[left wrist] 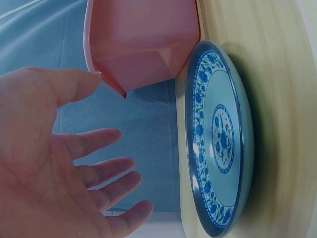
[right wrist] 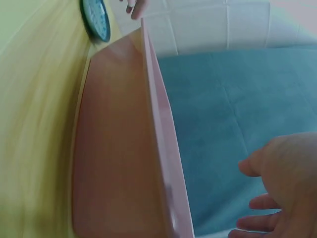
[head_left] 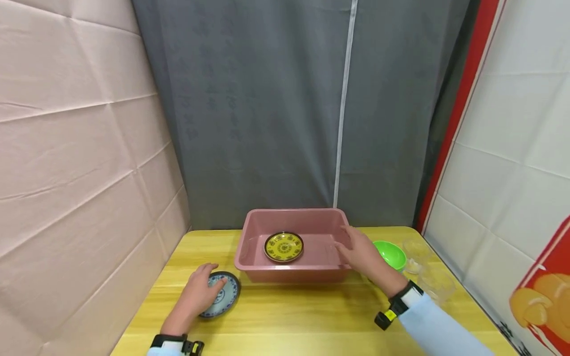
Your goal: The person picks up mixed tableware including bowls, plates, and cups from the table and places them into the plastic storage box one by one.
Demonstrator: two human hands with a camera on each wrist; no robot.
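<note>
My left hand point(head_left: 198, 291) hovers over a blue-and-white patterned plate point(head_left: 228, 295) with a dark rim, its fingers spread and apart from the plate. In the left wrist view the whole plate point(left wrist: 220, 139) shows lying face up on the table beside the hand's relaxed fingers. My right hand point(head_left: 356, 251) is above the right end of a pink plastic basin point(head_left: 294, 275), fingers loosely extended and holding nothing. Inside the basin, toward its left, lies a yellow plate point(head_left: 283, 247) with a dark rim and a dark pattern. The right wrist view shows the basin's outer wall point(right wrist: 114, 144) below the hand.
A bright green bowl point(head_left: 391, 254) stands right of the basin, partly behind my right forearm. Clear transparent containers point(head_left: 436, 283) sit near the right edge of the wooden table point(head_left: 311, 321). A grey curtain point(head_left: 258, 109) hangs behind, with pale cloth walls on both sides.
</note>
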